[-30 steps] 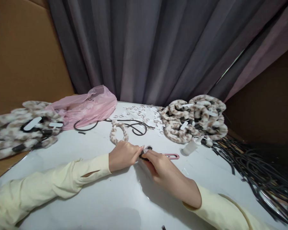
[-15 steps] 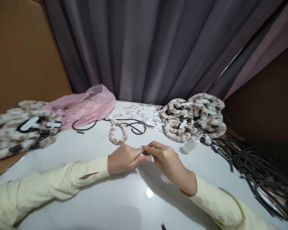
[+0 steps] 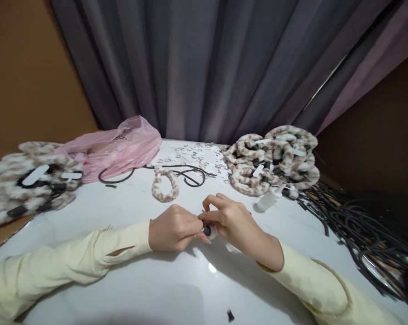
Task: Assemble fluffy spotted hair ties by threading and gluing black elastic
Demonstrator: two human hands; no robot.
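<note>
My left hand is closed, pinching a small dark ribbed piece between thumb and fingers above the table. Beside that piece a pale, fluffy bit shows, partly covered by the hands. My right hand meets it from the right, fingers bent and fingertips pressed at the same dark piece. Just beyond the hands lies a fluffy white-and-brown loop. A short black piece rests on the table near the front edge of the view.
Fluffy loops with white tags are heaped at left and right. A pink plastic bag, black cords, small metal rings and a white bottle lie behind. Black tubing spreads along the right edge.
My right hand's fingers have lifted and curled more, and the dark ribbed piece shows more clearly between the hands. The view has shifted slightly.
</note>
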